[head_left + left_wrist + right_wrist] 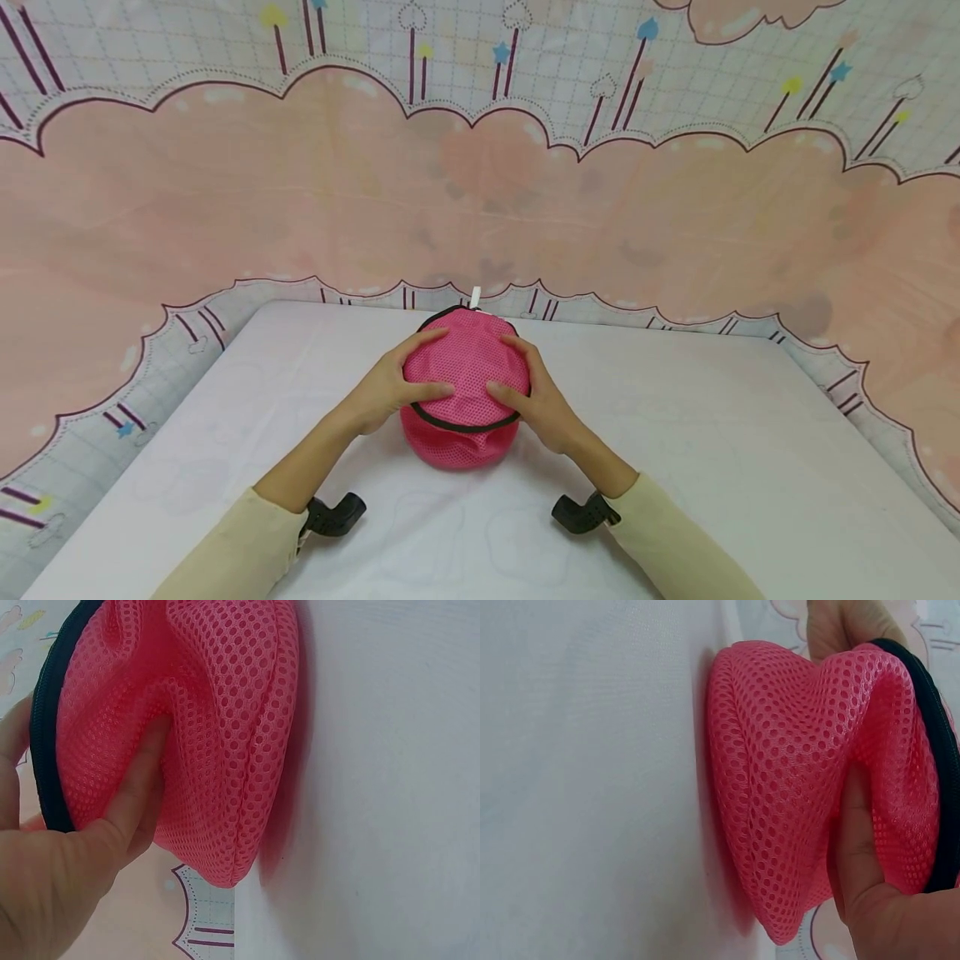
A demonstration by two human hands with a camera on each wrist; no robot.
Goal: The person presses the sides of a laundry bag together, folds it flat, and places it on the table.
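A pink mesh laundry bag (467,358) with a rounded body stands on the white table (720,467). A black zipper band (463,428) runs around its top edge, and a small white tab (476,297) sticks up at the back. On one side my left hand (384,388) grips the bag, thumb lying over the top. From the opposite side my right hand (546,407) holds it the same way. Fingers (135,784) press a fold into the mesh wall in the left wrist view. Similar denting by the fingers (856,832) shows in the right wrist view.
Black wrist devices (336,515) hang below both forearms. Behind and around the table is a peach backdrop cloth (465,200) with scalloped edges and printed candles. The table's back edge lies just behind the bag.
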